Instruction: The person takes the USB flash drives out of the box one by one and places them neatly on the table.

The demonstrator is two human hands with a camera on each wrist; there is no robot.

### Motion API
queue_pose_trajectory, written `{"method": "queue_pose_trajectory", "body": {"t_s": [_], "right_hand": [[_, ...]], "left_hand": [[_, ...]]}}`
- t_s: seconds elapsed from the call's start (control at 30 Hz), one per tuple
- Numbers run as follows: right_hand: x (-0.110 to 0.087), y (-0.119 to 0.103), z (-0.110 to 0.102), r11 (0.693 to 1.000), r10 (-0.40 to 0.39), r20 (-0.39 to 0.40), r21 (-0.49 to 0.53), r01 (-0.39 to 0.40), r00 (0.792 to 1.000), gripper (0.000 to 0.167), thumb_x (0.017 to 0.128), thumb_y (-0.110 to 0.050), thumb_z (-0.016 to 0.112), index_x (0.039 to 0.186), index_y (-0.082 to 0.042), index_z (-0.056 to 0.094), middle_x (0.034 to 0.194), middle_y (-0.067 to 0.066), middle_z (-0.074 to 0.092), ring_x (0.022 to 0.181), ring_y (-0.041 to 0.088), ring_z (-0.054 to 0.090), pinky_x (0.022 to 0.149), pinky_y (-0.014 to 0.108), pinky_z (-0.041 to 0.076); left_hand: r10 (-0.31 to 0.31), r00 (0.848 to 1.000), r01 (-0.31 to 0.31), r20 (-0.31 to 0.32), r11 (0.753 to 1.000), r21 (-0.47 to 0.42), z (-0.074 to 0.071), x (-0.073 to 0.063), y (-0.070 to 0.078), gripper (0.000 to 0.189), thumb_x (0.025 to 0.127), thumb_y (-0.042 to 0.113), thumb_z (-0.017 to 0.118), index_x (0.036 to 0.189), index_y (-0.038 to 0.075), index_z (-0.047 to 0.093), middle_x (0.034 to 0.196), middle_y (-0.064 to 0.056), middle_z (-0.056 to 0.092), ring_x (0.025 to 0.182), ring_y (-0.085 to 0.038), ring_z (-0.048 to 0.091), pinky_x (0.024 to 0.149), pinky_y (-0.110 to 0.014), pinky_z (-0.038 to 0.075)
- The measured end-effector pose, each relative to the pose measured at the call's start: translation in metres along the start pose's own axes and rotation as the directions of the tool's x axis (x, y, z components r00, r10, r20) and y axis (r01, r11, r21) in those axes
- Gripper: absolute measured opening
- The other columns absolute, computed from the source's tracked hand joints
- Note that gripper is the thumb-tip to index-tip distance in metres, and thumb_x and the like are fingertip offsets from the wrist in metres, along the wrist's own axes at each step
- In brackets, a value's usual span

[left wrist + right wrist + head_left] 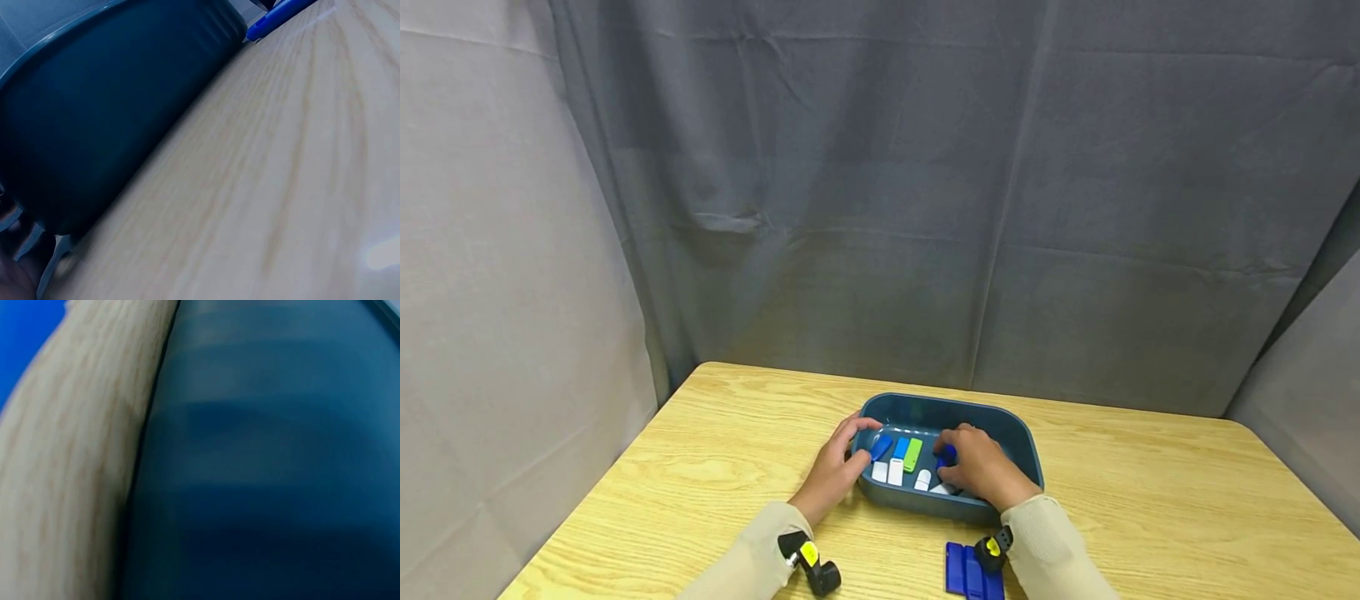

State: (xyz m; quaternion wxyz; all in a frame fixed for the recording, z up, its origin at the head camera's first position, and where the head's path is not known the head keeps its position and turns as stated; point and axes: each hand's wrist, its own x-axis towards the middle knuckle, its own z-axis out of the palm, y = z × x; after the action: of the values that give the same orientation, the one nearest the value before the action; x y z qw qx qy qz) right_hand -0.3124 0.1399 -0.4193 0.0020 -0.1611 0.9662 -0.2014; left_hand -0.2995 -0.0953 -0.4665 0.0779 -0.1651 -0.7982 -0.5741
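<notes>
A dark teal plastic bin stands on the table. My left hand holds it at the left end, fingers over the rim and thumb on the near side. In the left wrist view, dark fingers show beside the bin's outer wall. My right hand reaches inside the bin at the right, thumb and fingers around a dark blue piece that they partly hide. Left of it lie a green flat piece, a blue-and-white stick, a blue piece and several small white pieces.
Several flat dark blue pieces lie side by side on the wooden table, in front of the bin and partly under the right wrist camera. A grey curtain hangs behind the table, with pale cloth at the left.
</notes>
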Motion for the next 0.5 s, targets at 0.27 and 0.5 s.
{"method": "queue_pose_trajectory", "body": {"t_s": [0.27,0.5], "right_hand": [[0.0016,-0.0006,-0.0005,1.000,-0.022,-0.026,-0.011,0.021,0.999,0.027,0.078,-0.018,0.080,0.104,-0.014,0.071,0.099,0.008,0.060,0.083,0.022,0.056,0.080,0.048,0.055],[-0.0018,-0.0046,-0.0061,0.999,-0.043,-0.115,-0.002,0.043,0.992,0.030,0.080,-0.021,0.079,0.108,-0.015,0.070,0.108,0.008,0.061,0.097,0.026,0.058,0.088,0.054,0.051]], "left_hand": [[0.007,1.000,-0.007,-0.008,1.000,-0.009,-0.0005,-0.0008,-0.0015,0.039,0.089,0.006,0.053,0.125,0.022,0.056,0.154,-0.008,0.030,0.143,-0.034,0.023,0.110,-0.062,0.025],[0.027,1.000,-0.027,-0.010,0.999,0.028,0.0003,0.0006,-0.0020,0.038,0.089,0.006,0.052,0.123,0.024,0.057,0.154,-0.005,0.032,0.143,-0.030,0.025,0.110,-0.058,0.028]]}}
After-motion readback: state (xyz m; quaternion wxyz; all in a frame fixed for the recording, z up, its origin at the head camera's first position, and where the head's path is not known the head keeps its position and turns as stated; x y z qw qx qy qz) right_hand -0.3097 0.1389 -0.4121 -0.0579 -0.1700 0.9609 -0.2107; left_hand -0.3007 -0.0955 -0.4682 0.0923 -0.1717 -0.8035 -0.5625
